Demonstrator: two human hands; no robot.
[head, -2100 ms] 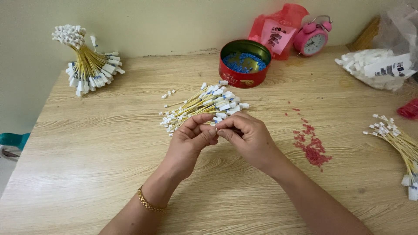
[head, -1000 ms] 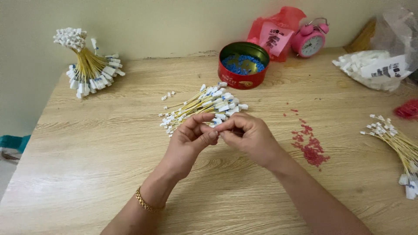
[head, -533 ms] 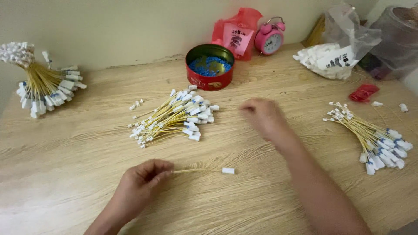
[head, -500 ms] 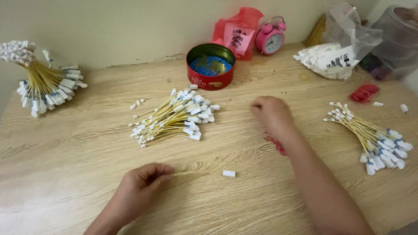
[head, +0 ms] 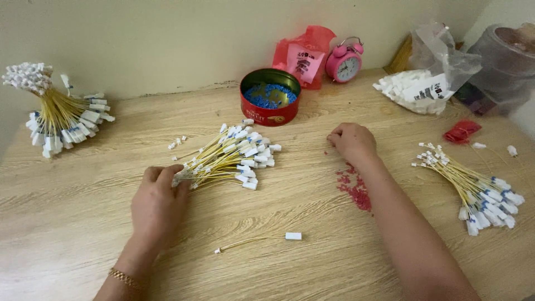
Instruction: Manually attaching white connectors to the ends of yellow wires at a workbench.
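My left hand lies on the wooden table, its fingertips closed on the near ends of a loose pile of yellow wires with white connectors. My right hand rests knuckles up further right, fingers curled onto the table just above a scatter of small red pieces; what is under the fingers is hidden. A single yellow wire with a white connector lies alone on the table in front of me, touched by neither hand.
A red round tin of blue bits stands behind the pile. A tied wire bundle stands at far left, another wire pile at right. A pink alarm clock, red bags and a plastic bag of white connectors line the back.
The hands parted from working one wire together. That wire now lies loose on the table; my left hand went up to the pile, my right hand out to the red pieces.
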